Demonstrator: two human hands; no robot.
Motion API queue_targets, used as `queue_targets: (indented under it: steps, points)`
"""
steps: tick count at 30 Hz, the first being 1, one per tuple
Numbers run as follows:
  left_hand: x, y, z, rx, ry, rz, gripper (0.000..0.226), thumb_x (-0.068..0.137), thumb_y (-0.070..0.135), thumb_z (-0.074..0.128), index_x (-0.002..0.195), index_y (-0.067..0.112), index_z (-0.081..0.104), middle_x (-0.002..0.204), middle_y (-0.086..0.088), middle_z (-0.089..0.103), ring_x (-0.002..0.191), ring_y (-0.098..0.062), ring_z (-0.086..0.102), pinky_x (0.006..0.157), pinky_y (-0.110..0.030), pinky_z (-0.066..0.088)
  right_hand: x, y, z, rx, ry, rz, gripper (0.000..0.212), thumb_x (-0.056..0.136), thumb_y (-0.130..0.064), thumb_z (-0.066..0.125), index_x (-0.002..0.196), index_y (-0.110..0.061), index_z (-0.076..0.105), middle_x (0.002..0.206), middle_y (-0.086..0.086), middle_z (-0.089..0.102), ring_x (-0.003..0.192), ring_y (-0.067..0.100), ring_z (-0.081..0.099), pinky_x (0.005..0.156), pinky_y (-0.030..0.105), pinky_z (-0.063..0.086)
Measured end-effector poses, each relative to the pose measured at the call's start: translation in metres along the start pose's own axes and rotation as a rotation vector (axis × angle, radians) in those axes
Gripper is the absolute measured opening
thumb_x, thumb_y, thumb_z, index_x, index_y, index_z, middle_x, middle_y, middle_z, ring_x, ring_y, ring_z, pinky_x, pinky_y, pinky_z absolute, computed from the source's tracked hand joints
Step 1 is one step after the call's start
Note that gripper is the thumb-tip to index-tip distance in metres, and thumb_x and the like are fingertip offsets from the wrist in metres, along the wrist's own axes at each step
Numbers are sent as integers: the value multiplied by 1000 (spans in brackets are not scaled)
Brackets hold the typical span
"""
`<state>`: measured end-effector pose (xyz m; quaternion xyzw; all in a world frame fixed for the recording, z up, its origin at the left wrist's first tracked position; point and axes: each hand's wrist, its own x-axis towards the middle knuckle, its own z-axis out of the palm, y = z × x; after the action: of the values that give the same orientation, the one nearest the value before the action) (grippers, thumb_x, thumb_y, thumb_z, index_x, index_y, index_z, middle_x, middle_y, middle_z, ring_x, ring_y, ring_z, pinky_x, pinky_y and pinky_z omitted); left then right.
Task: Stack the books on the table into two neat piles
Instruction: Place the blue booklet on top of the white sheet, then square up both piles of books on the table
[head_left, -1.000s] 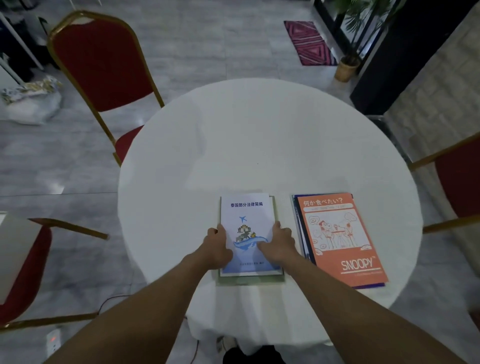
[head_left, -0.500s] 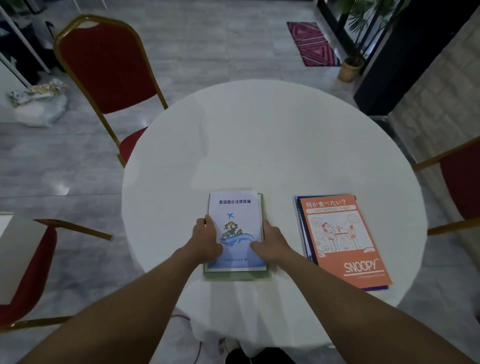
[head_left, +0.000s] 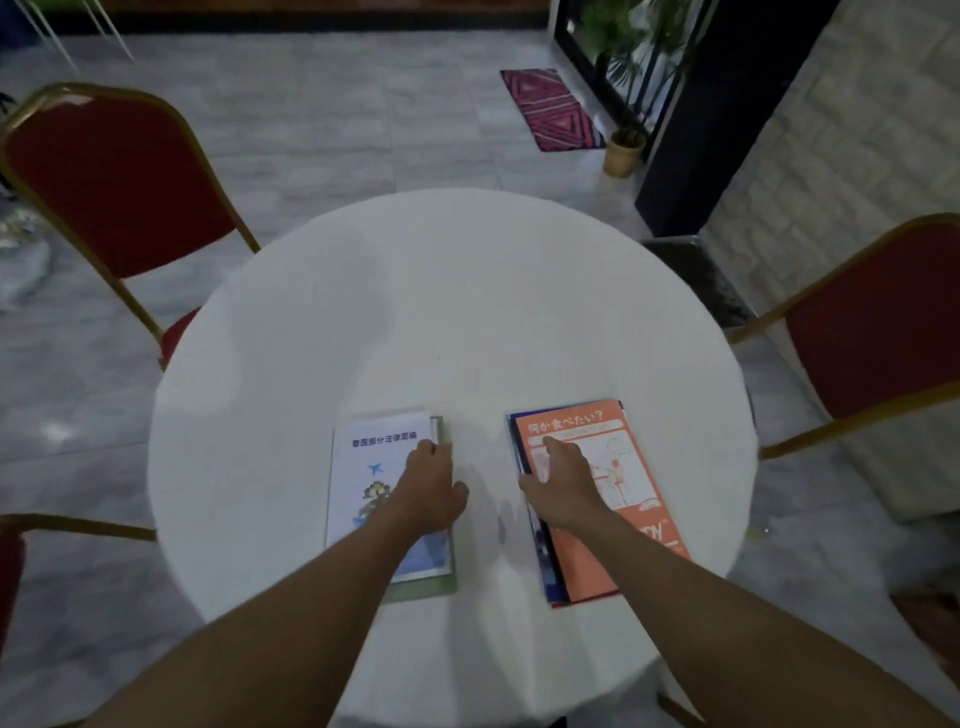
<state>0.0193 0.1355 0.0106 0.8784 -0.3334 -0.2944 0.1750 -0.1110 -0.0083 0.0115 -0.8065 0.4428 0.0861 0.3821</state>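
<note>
The orange book (head_left: 613, 499) carries Japanese lettering, 何か食べたい?, and tops the right pile, with darker covers showing along its left edge. The pale blue book (head_left: 363, 483) bears a line of Chinese characters above a small aeroplane and lies on a green one. Both piles sit near the front of the round white table (head_left: 441, 312). The left hand (head_left: 428, 491) rests flat on the blue cover, gripping nothing; the right hand (head_left: 563, 483) lies spread on the orange one. Red chairs (head_left: 119, 182) stand on grey tiles.
</note>
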Motion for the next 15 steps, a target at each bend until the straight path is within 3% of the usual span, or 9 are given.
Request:
queue_targets:
  steps: [7, 11, 15]
  points:
    - [28, 68, 47, -29, -142, -110, 56, 94, 35, 52, 137, 1, 42, 140, -21, 43, 129, -34, 46, 103, -38, 41, 26, 70, -51, -127, 120, 120, 79, 88, -41, 68, 151, -10, 33, 153, 14, 36, 141, 33, 38, 115, 42, 35]
    - [41, 89, 71, -103, -219, -194, 50, 94, 34, 49, 136, 8, 49, 137, -16, 52, 132, -32, 44, 111, -40, 38, 41, 98, -66, -125, 44, 211, 90, 83, -42, 74, 153, -8, 27, 151, 16, 37, 140, 35, 38, 113, 45, 39]
    - [51, 99, 81, -253, -121, -375, 54, 87, 29, 63, 131, 1, 49, 131, -17, 54, 125, -32, 53, 103, -43, 49, 52, 108, -71, -47, 9, 200, 81, 76, -38, 81, 141, -9, 42, 139, 16, 46, 131, 35, 47, 106, 48, 47]
